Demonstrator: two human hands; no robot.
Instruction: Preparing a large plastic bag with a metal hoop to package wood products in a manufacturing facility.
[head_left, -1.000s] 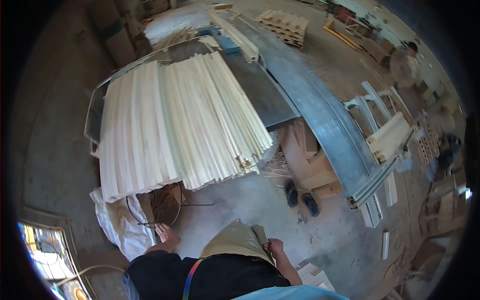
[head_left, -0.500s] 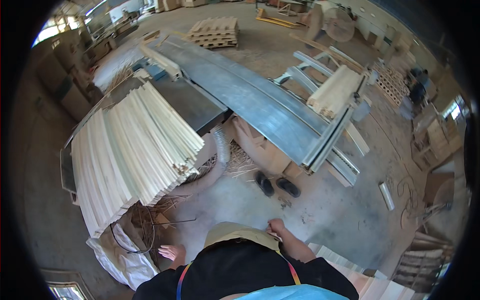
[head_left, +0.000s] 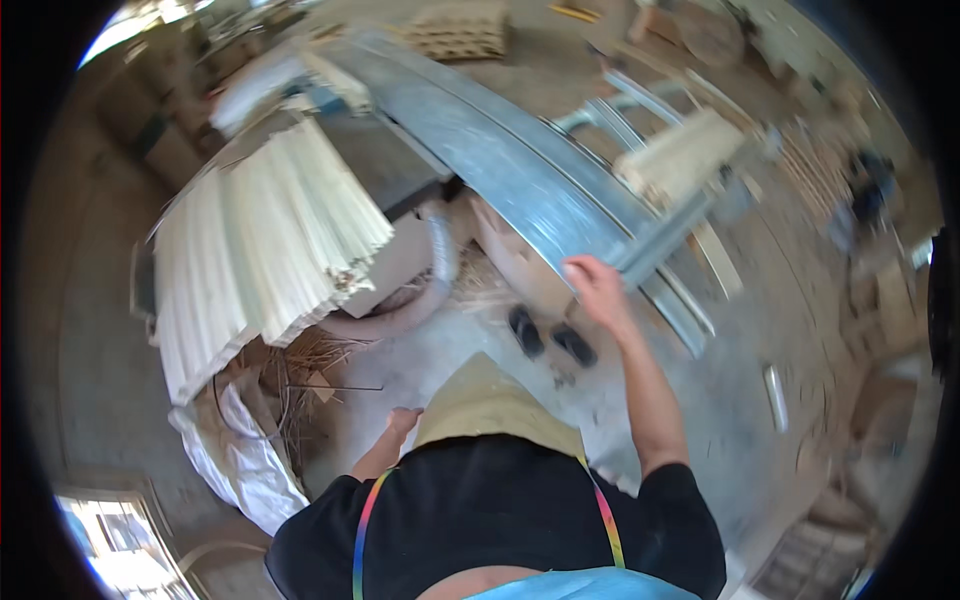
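Raised since the earlier frame, the right hand (head_left: 592, 285) now reaches far and right, fingers loosely spread and gripping nothing, just beside the near edge of the long metal table (head_left: 520, 175). That table's long axis runs from far left to near right. Left hand (head_left: 403, 420) hangs low by the tan apron (head_left: 490, 405); its grip cannot be told. Pale wooden slats (head_left: 260, 235) lie stacked left; a hose (head_left: 420, 300) and dark sandals (head_left: 548, 338) occupy the floor between.

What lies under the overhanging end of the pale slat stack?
Under the slat stack: a grey hose curving along the floor, a heap of straw-like scrap and a white sack. What supports the stack is hidden by the slats. The left hand hangs near the scrap.
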